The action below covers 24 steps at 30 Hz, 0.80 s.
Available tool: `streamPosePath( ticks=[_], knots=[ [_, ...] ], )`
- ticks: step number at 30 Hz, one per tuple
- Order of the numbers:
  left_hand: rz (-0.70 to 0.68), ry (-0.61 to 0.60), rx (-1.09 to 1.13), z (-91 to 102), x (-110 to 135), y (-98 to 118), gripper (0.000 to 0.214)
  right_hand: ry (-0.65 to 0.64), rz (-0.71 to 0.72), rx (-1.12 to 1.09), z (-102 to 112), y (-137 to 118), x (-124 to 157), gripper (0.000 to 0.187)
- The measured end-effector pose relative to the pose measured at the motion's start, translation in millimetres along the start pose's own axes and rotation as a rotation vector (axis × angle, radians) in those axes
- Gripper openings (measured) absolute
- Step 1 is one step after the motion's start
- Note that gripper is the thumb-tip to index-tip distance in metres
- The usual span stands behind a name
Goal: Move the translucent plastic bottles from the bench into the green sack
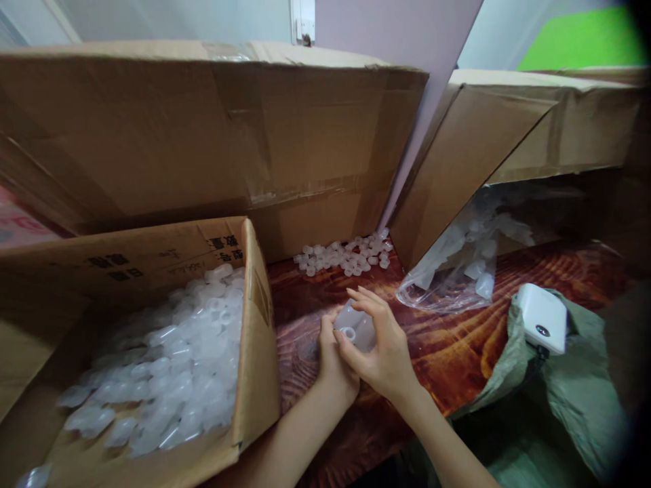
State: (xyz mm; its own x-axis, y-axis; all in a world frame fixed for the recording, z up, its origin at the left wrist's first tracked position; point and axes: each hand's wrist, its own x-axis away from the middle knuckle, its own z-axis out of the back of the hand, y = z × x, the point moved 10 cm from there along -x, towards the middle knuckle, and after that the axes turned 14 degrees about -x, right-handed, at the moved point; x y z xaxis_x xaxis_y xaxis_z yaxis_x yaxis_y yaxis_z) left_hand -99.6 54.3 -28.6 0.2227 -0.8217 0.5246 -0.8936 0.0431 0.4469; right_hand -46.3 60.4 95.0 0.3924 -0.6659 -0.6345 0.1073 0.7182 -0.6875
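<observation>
Just right of the open carton (259, 339), the person's left hand (336, 362) and right hand (390, 342) pinch a translucent plastic piece (363, 329) between them, while small whitish pieces (348, 259) lie scattered farther back, right of that carton, before a large box (315, 129).

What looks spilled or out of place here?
Possibly the small pieces: they lie loose on the table in front of the big box, uncontained, though that may be deliberate. The white device also looks odd, resting on a crumpled green sack.
</observation>
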Motion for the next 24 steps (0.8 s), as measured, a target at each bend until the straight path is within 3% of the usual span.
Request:
streamPosePath(
  ticks=[6, 12, 18, 24],
  knots=[
    [-0.043, 0.094, -0.082, 12.0, -2.1, 1.3, 0.024, 0.039, 0.002, -0.035, 7.6, 8.5, -3.0, 0.029],
    [-0.137, 0.071, -0.182, 15.8, -3.2, 4.3, 0.025, -0.002, -0.030, -0.085, 5.6, 12.4, 2.6, 0.033],
    [-0.096, -0.053, -0.011, -2.6, 5.9, 5.1, 0.022, 0.119, 0.127, -0.020, 7.7, -6.9, 10.9, 0.031],
    [-0.158, -0.024, -0.028, -0.6, 3.9, 8.1, 0.017, 0.196, 0.209, 0.048, 12.6, -27.3, 23.6, 0.036]
  ],
)
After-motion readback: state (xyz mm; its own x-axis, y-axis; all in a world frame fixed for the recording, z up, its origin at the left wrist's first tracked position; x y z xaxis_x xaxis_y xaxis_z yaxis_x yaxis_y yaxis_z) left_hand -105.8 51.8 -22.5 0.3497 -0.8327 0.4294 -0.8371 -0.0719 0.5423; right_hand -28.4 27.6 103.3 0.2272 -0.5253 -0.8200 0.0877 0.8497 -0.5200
